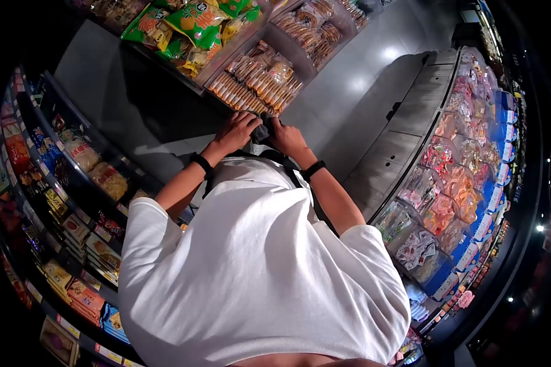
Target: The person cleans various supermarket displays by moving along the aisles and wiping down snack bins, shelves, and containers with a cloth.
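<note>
My left hand [234, 133] and my right hand [287, 137] meet in front of my waist, fingers closed. Between them is a dark, soft-looking bunched thing [261, 132], perhaps cloth; its kind I cannot make out. Both hands grip it from opposite sides. Just beyond my fingers stands a clear-walled bin of wrapped biscuits [258, 78], packed in rows. Each wrist wears a black band, and a black strap [278, 157] crosses at my waist, partly hidden by my white shirt.
Green and yellow snack bags [196, 24] fill a bin at the front left. Shelves of packaged snacks [82, 232] curve along my left. On my right, a grey-sided stand [392, 153] holds bins of wrapped sweets [444, 205]. Grey tiled floor [355, 79] runs between the displays.
</note>
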### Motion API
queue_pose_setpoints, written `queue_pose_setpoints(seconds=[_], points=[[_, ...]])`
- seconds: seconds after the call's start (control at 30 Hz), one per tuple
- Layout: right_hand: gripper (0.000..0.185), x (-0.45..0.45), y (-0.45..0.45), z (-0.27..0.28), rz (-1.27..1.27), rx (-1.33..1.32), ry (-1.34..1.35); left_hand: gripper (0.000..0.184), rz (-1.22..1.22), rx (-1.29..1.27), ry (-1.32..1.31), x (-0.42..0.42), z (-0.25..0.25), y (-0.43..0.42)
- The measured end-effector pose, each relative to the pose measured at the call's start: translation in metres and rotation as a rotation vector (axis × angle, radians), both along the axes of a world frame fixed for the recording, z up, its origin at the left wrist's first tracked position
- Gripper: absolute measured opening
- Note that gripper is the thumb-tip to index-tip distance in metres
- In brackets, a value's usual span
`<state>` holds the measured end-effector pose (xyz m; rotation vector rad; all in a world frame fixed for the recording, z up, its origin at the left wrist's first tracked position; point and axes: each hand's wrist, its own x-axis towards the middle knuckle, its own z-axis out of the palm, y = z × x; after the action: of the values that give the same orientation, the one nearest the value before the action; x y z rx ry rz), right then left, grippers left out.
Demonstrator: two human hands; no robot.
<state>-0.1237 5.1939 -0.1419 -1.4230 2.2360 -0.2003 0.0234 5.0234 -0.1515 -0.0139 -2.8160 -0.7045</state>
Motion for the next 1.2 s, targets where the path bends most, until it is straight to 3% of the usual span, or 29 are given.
queue_pose_setpoints(seconds=[0.2,0.33,0.4,0.43,0.47,0.63,0.73,0.8,0.87,0.9,1.0,1.03,1.1,1.17,1.2], points=[[0.049,-0.002,0.006,0.006,0.178,-0.144,-0.042,0.043,0.121,0.044,-0.028,-0.006,0.011,-0.004],[0.039,-0.016,0.001,0.018,0.276,-0.012,-0.053,0.035,0.124,0.069,-0.187,-0.031,-0.002,0.004],[0.039,-0.046,0.008,0.005,0.287,-0.021,0.014,0.031,0.142,0.113,-0.286,-0.049,0.025,0.021],[0.041,-0.064,0.013,0.002,0.318,-0.037,0.004,0.032,0.144,0.22,-0.426,-0.059,0.032,0.03],[0.042,-0.083,0.019,-0.002,0.349,-0.055,-0.01,0.034,0.102,0.362,-0.451,-0.064,0.009,0.043],[0.038,-0.162,0.032,-0.005,0.063,-0.204,-0.097,0.039,0.305,0.53,-0.56,-0.106,-0.007,0.07],[0.038,-0.209,0.025,-0.007,-0.133,-0.207,-0.207,0.044,0.629,0.86,-0.393,-0.14,-0.012,0.077],[0.04,-0.239,0.01,-0.013,-0.134,-0.433,-0.281,0.047,0.654,0.993,-0.497,-0.166,-0.002,0.075],[0.044,-0.261,-0.011,-0.008,-0.07,-0.494,-0.243,0.046,0.646,1.109,-0.442,-0.187,-0.012,0.082],[0.045,-0.267,-0.026,-0.001,-0.042,-0.499,-0.288,0.045,0.576,1.034,-0.309,-0.195,-0.044,0.085],[0.049,-0.269,-0.07,0.007,0.034,-0.571,-0.328,0.045,0.649,0.973,-0.165,-0.227,-0.064,0.087],[0.051,-0.266,-0.087,0.01,0.047,-0.631,-0.351,0.053,0.637,0.81,-0.15,-0.234,-0.068,0.081],[0.053,-0.259,-0.122,0.025,0.153,-0.708,-0.343,0.047,0.679,1.171,0.026,-0.252,-0.106,0.07],[0.053,-0.251,-0.15,0.029,0.314,-0.726,-0.267,0.041,0.835,1.152,-0.071,-0.258,-0.08,0.057],[0.053,-0.247,-0.154,0.023,0.319,-0.728,-0.272,0.036,0.849,1.361,0.029,-0.262,-0.051,0.048]])
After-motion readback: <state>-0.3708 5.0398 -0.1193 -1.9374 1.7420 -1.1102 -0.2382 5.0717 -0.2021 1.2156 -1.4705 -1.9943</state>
